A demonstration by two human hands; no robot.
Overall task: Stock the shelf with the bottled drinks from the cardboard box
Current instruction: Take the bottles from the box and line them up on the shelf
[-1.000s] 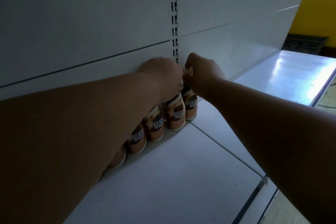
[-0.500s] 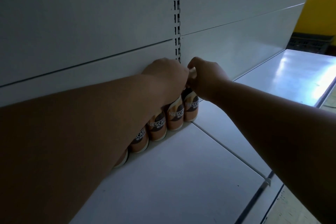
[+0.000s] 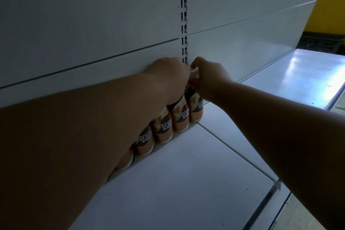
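A row of bottles (image 3: 181, 117) is kept tight against the back panel (image 3: 93, 24) of the shelf (image 3: 186, 183), probably to leave the front free. The end bottle's cap is gripped by the right hand (image 3: 211, 74), while the left hand (image 3: 168, 73) is closed over its neighbour; the fingers themselves are hidden

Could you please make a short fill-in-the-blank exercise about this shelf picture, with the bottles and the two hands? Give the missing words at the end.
1. The bottles stand in a single row against the shelf's ____ panel.
2. Both hands rest on the ____ of the bottles, the left hand beside the right hand.
3. The word printed on the bottle labels is ____.
4. The front part of the shelf board holds ____ bottles.

Missing words: back; tops; Nescafe; no
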